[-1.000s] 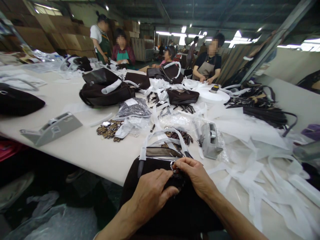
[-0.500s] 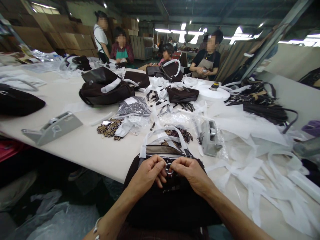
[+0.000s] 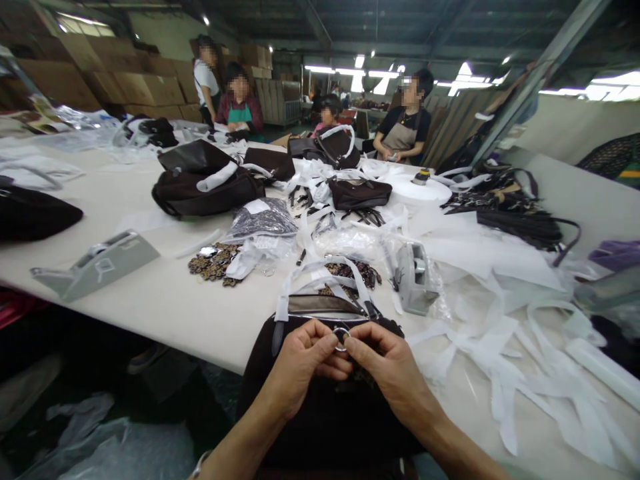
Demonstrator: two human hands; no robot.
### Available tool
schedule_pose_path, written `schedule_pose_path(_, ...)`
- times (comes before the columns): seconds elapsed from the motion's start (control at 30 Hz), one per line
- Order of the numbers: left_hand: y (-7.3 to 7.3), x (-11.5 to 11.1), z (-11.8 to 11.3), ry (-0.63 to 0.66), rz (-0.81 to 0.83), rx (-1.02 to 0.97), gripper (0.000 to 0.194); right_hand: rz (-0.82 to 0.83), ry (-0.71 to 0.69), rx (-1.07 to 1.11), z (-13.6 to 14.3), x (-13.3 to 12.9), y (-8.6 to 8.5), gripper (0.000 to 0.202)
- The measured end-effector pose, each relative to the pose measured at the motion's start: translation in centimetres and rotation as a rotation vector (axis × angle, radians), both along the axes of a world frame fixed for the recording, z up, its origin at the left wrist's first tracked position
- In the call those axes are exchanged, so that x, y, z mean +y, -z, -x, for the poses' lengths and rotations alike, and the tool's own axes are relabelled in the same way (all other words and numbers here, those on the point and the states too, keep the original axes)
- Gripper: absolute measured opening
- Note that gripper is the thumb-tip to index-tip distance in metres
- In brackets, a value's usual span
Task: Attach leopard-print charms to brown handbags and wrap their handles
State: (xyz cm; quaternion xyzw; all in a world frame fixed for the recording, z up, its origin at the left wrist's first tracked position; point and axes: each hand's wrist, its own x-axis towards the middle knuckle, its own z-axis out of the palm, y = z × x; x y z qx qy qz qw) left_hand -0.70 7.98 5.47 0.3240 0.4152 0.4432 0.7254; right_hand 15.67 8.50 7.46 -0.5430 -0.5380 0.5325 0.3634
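A silver metal ring is pinched between my two hands, over a dark brown handbag at the table's near edge. My left hand holds the ring's left side between thumb and finger. On its right side, my right hand has thumb and forefinger closed on it. Something small and patterned hangs under my right fingers, mostly hidden. The bag's zipped top faces up, and its handles, wrapped in white, stand up behind my hands.
Grey tape dispensers stand left and right on the white table. Patterned charms, plastic packets, dark bags and white strips lie around. Several people are across the table.
Both hands have turned slightly and hold the ring more openly in view. The bag has shifted a little to the left, and the whole view has moved slightly.
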Motion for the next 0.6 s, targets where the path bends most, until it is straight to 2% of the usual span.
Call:
schedule_pose_path(0.07,-0.3,-0.3,-0.1,0.083,-0.038,0.008,0.031,-0.012,0.03,-0.031,-0.8,-0.5,-0.1,0.03)
schedule_pose_path(0.13,-0.5,0.0,0.3,0.168,-0.153,0.141,0.027,0.023,0.042,-0.059,-1.9,-0.6,-0.1,0.03)
schedule_pose_path(0.2,-0.2,1.0,1.1,0.178,-0.324,0.444,0.023,0.09,0.049,-0.077,-3.0,-0.2,0.0,0.03)
schedule_pose_path(0.3,1.0,3.2,1.8,0.162,-0.557,1.003,0.019,0.153,0.052,-0.123,-3.9,0.9,0.2,0.028)
schedule_pose_path(0.37,2.1,4.6,1.7,0.248,-0.636,1.228,0.017,0.113,0.065,-0.234,-4.2,1.7,0.3,0.025)
schedule_pose_path(0.47,3.4,6.1,0.4,0.357,-0.667,1.308,0.021,-0.031,0.111,-0.449,-4.8,2.8,0.5,0.021)
schedule_pose_path(0.6,4.3,8.2,-2.2,0.374,-0.656,1.233,0.024,-0.119,0.146,-0.586,-6.5,3.7,1.0,0.021)
